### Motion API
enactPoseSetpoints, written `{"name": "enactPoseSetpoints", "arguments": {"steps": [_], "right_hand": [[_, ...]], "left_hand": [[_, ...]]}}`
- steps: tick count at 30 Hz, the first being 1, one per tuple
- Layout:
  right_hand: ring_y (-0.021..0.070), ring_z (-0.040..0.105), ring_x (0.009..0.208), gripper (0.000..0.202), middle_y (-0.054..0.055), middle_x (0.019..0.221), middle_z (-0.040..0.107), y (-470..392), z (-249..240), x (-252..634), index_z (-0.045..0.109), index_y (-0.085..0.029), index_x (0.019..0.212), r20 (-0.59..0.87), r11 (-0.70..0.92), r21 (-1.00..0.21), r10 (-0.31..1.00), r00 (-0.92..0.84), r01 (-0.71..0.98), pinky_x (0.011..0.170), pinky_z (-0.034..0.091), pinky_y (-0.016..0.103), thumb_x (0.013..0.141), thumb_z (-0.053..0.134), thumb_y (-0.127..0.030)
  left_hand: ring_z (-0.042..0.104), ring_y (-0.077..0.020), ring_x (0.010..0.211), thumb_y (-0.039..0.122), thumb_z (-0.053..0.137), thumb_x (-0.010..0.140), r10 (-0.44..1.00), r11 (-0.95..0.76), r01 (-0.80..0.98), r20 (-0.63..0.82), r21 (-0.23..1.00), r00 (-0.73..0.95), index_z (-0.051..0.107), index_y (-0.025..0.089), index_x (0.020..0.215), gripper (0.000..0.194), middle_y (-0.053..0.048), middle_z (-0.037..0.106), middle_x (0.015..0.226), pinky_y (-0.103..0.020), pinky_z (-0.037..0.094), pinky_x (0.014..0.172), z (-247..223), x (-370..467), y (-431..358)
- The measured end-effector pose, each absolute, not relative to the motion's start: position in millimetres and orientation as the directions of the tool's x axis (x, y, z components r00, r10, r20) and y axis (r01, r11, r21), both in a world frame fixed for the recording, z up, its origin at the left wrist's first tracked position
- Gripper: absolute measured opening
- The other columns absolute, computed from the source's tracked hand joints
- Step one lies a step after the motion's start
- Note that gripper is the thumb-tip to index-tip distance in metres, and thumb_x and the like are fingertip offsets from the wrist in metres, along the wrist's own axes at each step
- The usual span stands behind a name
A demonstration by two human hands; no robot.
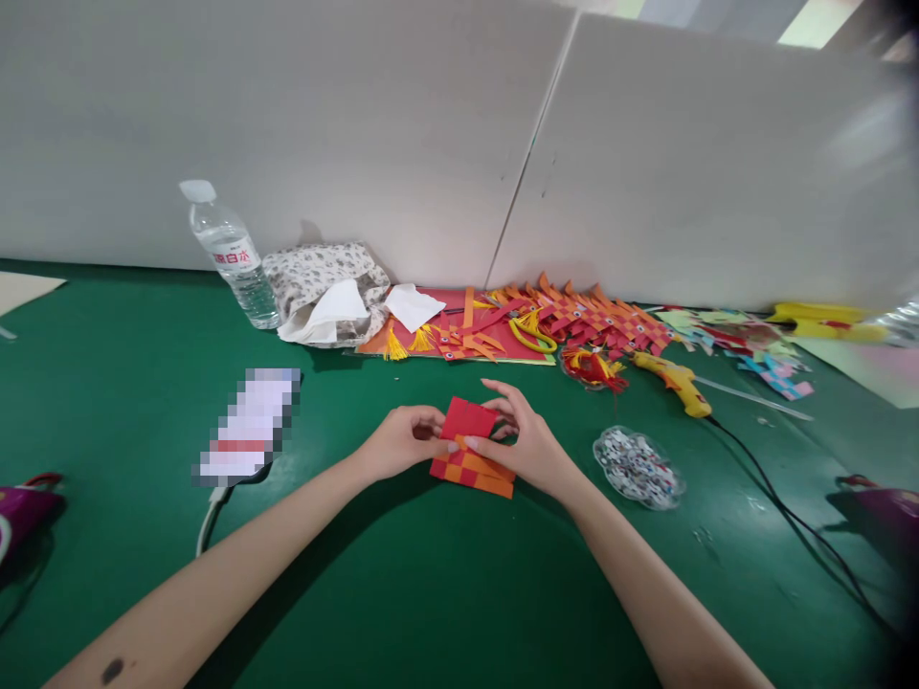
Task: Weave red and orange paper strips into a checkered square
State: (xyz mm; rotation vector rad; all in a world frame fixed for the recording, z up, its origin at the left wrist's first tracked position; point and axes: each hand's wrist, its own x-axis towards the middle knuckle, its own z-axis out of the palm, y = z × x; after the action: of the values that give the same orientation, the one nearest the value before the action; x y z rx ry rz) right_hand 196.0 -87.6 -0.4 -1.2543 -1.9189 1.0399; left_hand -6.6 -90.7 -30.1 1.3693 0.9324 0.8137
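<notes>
A piece of woven red and orange paper [470,469] is held up between my two hands above the green table. Its upper part is plain red, and the lower part is a checkered weave of strips, with a loose orange end at the lower right. My left hand [406,440] pinches the left edge, thumb in front and fingers behind. From the right, my right hand [521,435] grips it with the thumb pressed on the orange strips and the index finger raised. The fingers behind the paper are partly hidden.
At the back lie finished woven paper pieces [603,316], yellow-handled scissors [532,337] and a tissue pack [326,268]. A water bottle [234,258] and phone [248,426] are left. To the right are a dish of small googly eyes [638,467] and a corded yellow glue gun [675,383].
</notes>
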Motion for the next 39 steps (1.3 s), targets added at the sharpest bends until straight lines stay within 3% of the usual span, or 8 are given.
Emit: {"name": "enactPoseSetpoints", "arguments": {"steps": [4,10,16,23,29,35,39], "right_hand": [[0.0204,0.059,0.100,0.070,0.009,0.114,0.059,-88,0,195,0.031,-0.024,0.130,0.069,0.229,-0.870,0.933,-0.352,0.437,0.077,0.049,0.033,0.071,0.068,-0.036],[0.0154,0.062,0.069,0.056,-0.002,0.076,0.063,-90,5,193,0.040,-0.025,0.124,0.067,0.210,-0.889,0.939,-0.338,0.407,0.069,0.050,0.031,0.074,0.065,-0.029],[0.0157,0.062,0.070,0.052,-0.002,0.076,0.064,-89,2,193,0.043,-0.024,0.120,0.107,0.228,-0.899,0.943,-0.316,0.374,0.071,0.050,0.032,0.073,0.065,-0.027],[0.0170,0.063,0.073,0.050,-0.001,0.077,0.064,-91,5,194,0.044,-0.024,0.119,0.145,0.256,-0.898,0.940,-0.308,0.357,0.073,0.050,0.033,0.073,0.064,-0.025],[0.0192,0.062,0.091,0.055,0.003,0.098,0.066,-94,8,193,0.041,-0.025,0.122,0.140,0.265,-0.921,0.908,-0.395,0.284,0.084,0.047,0.035,0.073,0.067,-0.029],[0.0167,0.064,0.077,0.045,0.000,0.081,0.067,-96,-1,184,0.045,-0.024,0.117,0.178,0.269,-0.908,0.942,-0.286,0.322,0.075,0.050,0.033,0.076,0.063,-0.030],[0.0158,0.063,0.073,0.041,0.000,0.081,0.066,-96,-3,182,0.047,-0.024,0.114,0.193,0.273,-0.906,0.947,-0.258,0.325,0.070,0.050,0.031,0.077,0.063,-0.028]], "left_hand": [[0.054,-0.0100,0.063,0.029,0.070,0.067,0.878,0.036,0.100,-0.080,0.994,0.472,0.058,0.015,0.071,0.020,0.002,0.058,0.070,-0.022,0.043,0.060,-31,-6,-93],[0.052,-0.0097,0.062,0.031,0.068,0.069,0.868,0.061,0.125,-0.115,0.990,0.483,0.060,0.014,0.073,0.019,0.001,0.059,0.070,-0.021,0.040,0.059,-27,-6,-94],[0.044,-0.0067,0.052,0.034,0.066,0.070,0.873,0.069,0.194,-0.154,0.979,0.463,0.059,0.015,0.066,0.021,0.005,0.052,0.058,-0.019,0.031,0.050,-23,-5,-95],[0.046,-0.0073,0.051,0.036,0.072,0.064,0.852,0.142,0.149,-0.198,0.979,0.484,0.060,0.015,0.065,0.024,0.005,0.055,0.057,-0.019,0.035,0.051,-23,-4,-94],[0.045,-0.0076,0.052,0.039,0.069,0.068,0.848,0.075,0.176,-0.156,0.982,0.507,0.063,0.015,0.074,0.025,0.004,0.056,0.059,-0.020,0.033,0.051,-24,-6,-96],[0.041,-0.0092,0.055,0.044,0.059,0.076,0.865,-0.039,0.256,-0.096,0.966,0.493,0.064,0.016,0.070,0.029,0.003,0.050,0.059,-0.021,0.031,0.051,-22,-4,-98],[0.037,-0.0089,0.054,0.044,0.056,0.077,0.867,-0.083,0.270,-0.064,0.959,0.494,0.060,0.016,0.063,0.032,0.004,0.044,0.056,-0.021,0.028,0.051,-19,-3,-98]]}}
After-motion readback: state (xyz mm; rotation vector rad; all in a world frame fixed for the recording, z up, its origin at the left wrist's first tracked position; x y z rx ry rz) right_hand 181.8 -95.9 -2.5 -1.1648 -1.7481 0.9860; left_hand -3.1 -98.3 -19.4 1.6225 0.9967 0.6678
